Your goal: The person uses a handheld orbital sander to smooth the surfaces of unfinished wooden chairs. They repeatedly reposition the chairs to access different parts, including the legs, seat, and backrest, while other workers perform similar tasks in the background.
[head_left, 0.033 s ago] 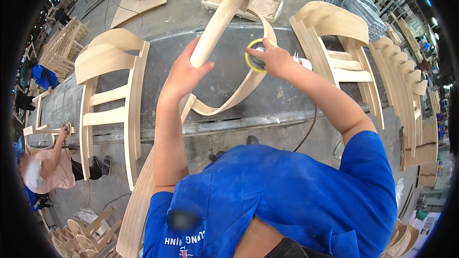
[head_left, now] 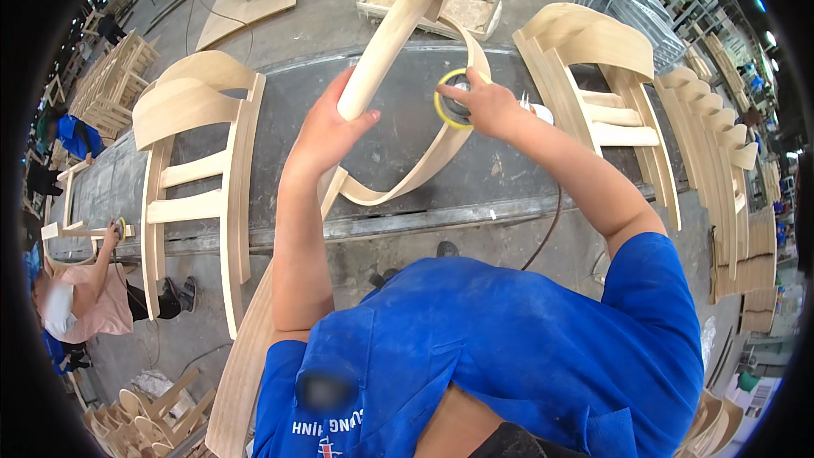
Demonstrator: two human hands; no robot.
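At the left, a stack of pale chair backs (head_left: 191, 106) lies on the dark worktop (head_left: 284, 102). Right of it, a broad, curved board (head_left: 242, 373) with lengthwise grain passes beneath the left forearm; whether it joins the held piece cannot be told. The left hand (head_left: 326, 123) has its fingers wrapped around the near end of a rounded rail, thumb along its right side. That rail belongs to a pale, bare wooden frame (head_left: 390, 42), held over the middle of the worktop and reaching past its far edge into a wide block. The frame's thin band (head_left: 428, 157) sweeps in a smooth bow to the right of the rail. The right hand (head_left: 492, 106) has its fingers closed over a round sander (head_left: 454, 123) with a yellow rim, overlapping the band in view; contact is unclear. Farther right lie more chair backs (head_left: 585, 34). Compared with the earlier frame, hands, frame and sander show no clear change.
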